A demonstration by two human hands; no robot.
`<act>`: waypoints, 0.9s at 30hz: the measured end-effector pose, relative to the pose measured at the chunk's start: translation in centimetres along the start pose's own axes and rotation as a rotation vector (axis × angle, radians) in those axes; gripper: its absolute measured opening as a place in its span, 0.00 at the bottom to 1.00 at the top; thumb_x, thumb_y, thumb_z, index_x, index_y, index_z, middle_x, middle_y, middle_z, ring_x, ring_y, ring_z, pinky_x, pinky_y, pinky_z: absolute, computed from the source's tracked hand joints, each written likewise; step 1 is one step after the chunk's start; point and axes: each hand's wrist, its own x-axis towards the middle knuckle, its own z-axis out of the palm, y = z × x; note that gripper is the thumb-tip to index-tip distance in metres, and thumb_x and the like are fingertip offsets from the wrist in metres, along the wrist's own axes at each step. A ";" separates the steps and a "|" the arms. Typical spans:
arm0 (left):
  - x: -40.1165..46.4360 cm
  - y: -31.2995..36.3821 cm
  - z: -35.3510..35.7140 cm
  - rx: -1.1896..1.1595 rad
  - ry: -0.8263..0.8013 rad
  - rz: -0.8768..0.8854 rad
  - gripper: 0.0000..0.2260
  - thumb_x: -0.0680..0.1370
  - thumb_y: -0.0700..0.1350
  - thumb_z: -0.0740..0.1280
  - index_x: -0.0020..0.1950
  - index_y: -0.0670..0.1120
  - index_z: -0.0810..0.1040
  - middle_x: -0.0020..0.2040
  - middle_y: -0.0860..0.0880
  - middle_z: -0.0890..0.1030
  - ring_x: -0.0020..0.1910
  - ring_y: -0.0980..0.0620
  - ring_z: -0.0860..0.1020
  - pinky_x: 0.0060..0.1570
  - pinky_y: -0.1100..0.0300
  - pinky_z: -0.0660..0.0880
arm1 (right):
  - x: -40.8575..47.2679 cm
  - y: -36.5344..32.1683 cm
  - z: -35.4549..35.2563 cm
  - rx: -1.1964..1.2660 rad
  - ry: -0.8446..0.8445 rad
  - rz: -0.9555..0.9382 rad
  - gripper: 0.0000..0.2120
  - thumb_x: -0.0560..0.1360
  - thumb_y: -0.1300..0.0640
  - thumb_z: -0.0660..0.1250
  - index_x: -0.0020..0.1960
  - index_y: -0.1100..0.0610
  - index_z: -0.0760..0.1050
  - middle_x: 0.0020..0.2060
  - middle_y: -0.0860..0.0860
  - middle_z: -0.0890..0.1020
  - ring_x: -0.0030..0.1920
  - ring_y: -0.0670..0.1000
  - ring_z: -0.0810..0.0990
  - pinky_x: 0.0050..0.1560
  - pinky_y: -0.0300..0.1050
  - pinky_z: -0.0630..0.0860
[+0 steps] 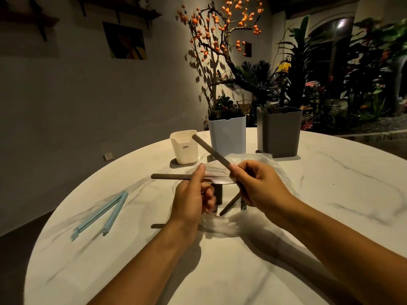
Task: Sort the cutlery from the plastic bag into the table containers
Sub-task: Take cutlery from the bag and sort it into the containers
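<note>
Two hands: both work over the clear crumpled plastic bag (pixel 259 166) in the middle of the round white marbled worktop (pixel 330 194), the only view being the head camera.
Left hand: the left hand (pixel 193 199) pinches a dark-handled metal piece of cutlery (pixel 171 176) between thumb and curled fingers; its handle runs level and points left.
Right hand: the right hand (pixel 257 186) grips a second dark-handled utensil (pixel 209 149) with fingers wrapped round it; its long axis slants up and far-left, the free end over the rim of the small cream plastic cup (pixel 184 147).
Crossing: the two pieces meet between the hands, and which kind each one is cannot be told through the blur.
Remaining cutlery: more dark handles (pixel 229 205) lie in and under the bag, just near of the hands.
Containers: beyond the bag, from left to right, stand the cream cup, a tall pale blue plastic bin (pixel 228 135) and a tall grey plastic bin (pixel 279 133) with utensil ends showing at its top.
Key relation: the containers all lie far of the hands; the right-hand piece already aims at the cream cup, while the grey bin sits nearer the right arm.
Aside: a pale blue plastic bag clip (pixel 101 215) lies open at near left.
</note>
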 end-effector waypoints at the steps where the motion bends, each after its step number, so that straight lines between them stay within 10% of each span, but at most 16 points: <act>1: 0.0 0.0 0.0 0.025 0.024 -0.005 0.19 0.82 0.57 0.59 0.50 0.43 0.83 0.29 0.47 0.74 0.28 0.53 0.72 0.29 0.61 0.71 | 0.1 0.0 -0.3 0.011 0.009 0.022 0.11 0.78 0.52 0.65 0.46 0.59 0.79 0.27 0.49 0.76 0.24 0.44 0.73 0.26 0.34 0.71; 19: -0.8 0.1 0.7 0.220 -0.145 -0.019 0.23 0.81 0.57 0.56 0.41 0.42 0.80 0.30 0.46 0.77 0.27 0.52 0.74 0.29 0.61 0.72 | -0.1 -0.1 -1.5 -0.067 -0.136 0.029 0.09 0.75 0.53 0.69 0.48 0.59 0.79 0.33 0.53 0.83 0.30 0.50 0.81 0.28 0.38 0.76; 22: -1.0 -0.5 0.1 0.567 -0.021 0.342 0.23 0.78 0.62 0.54 0.35 0.47 0.77 0.28 0.52 0.76 0.29 0.56 0.75 0.31 0.65 0.73 | 0.5 -0.1 -2.0 -0.025 -0.059 0.046 0.09 0.74 0.53 0.70 0.46 0.59 0.80 0.31 0.53 0.82 0.28 0.49 0.77 0.26 0.38 0.74; 25: -0.8 -0.6 -0.3 0.958 0.176 0.895 0.06 0.78 0.51 0.67 0.52 0.51 0.75 0.47 0.54 0.79 0.47 0.53 0.77 0.50 0.61 0.79 | 0.7 -0.1 -2.2 -0.042 -0.072 0.097 0.09 0.74 0.53 0.70 0.45 0.60 0.81 0.29 0.53 0.80 0.25 0.48 0.75 0.25 0.38 0.72; 27: -0.1 -1.0 -0.2 1.190 0.149 1.012 0.23 0.70 0.51 0.71 0.64 0.51 0.71 0.61 0.49 0.76 0.61 0.47 0.73 0.65 0.49 0.73 | 0.5 -0.1 -2.1 -0.086 -0.131 0.124 0.09 0.74 0.53 0.70 0.44 0.60 0.81 0.30 0.53 0.80 0.25 0.47 0.75 0.25 0.37 0.72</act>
